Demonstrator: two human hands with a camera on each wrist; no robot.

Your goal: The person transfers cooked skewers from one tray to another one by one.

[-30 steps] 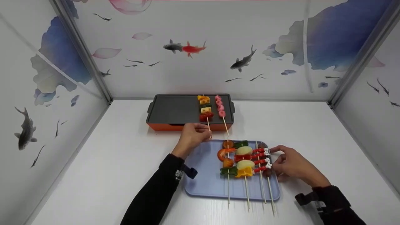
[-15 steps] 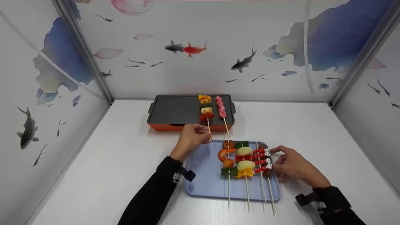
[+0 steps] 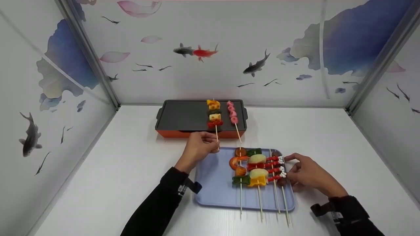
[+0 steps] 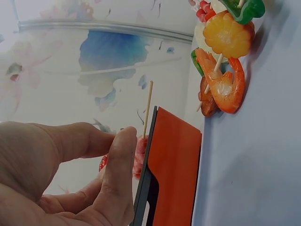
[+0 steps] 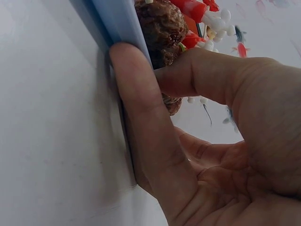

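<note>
My left hand [image 3: 198,147] pinches the bare stick end of a mixed skewer [image 3: 215,116] with yellow, green, pale and red pieces. Its food lies over the right half of a black-topped orange grill [image 3: 185,114]; whether it touches the plate I cannot tell. A pink ball skewer [image 3: 233,113] rests to its right, stick over the front edge. My right hand [image 3: 310,173] grips the right rim of a light blue tray [image 3: 213,190], close to brown meatballs [image 5: 162,26]. In the left wrist view, the thumb and finger hide the held stick.
Several skewers lie on the tray's right side, one with a shrimp [image 3: 234,162], others with peppers [image 3: 257,181] and red-and-white pieces [image 3: 274,170]. Their sticks overhang the front rim. White printed walls [image 3: 210,78] enclose the white table [image 3: 141,164].
The left hand has drawn slightly left and toward me, and the mixed skewer has shifted a little left on the grill. The right hand stays at the tray rim.
</note>
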